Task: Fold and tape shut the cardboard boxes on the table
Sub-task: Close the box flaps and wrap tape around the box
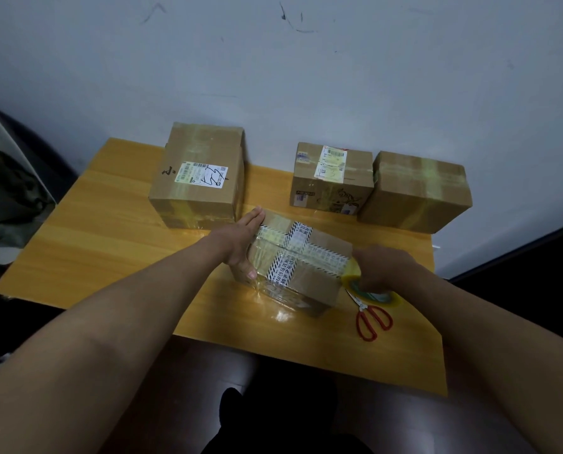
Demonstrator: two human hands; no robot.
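A small cardboard box (309, 280) with printed white tape crossed over its top sits at the table's middle. My left hand (241, 244) lies flat against its left side, fingers straight, thumb on the front face. My right hand (385, 267) grips a roll of clear yellowish tape (368, 290) at the box's right edge, and a strip of tape runs from the roll onto the box. Three taped boxes stand at the back: a tall one (201, 178) on the left, a labelled one (332, 178) in the middle, and one (417, 191) on the right.
Red-handled scissors (373, 319) lie on the wooden table (110, 231) just in front of the tape roll. A white wall rises behind the table. A chair with dark cloth (5, 191) stands to the left. My legs are below the table's front edge.
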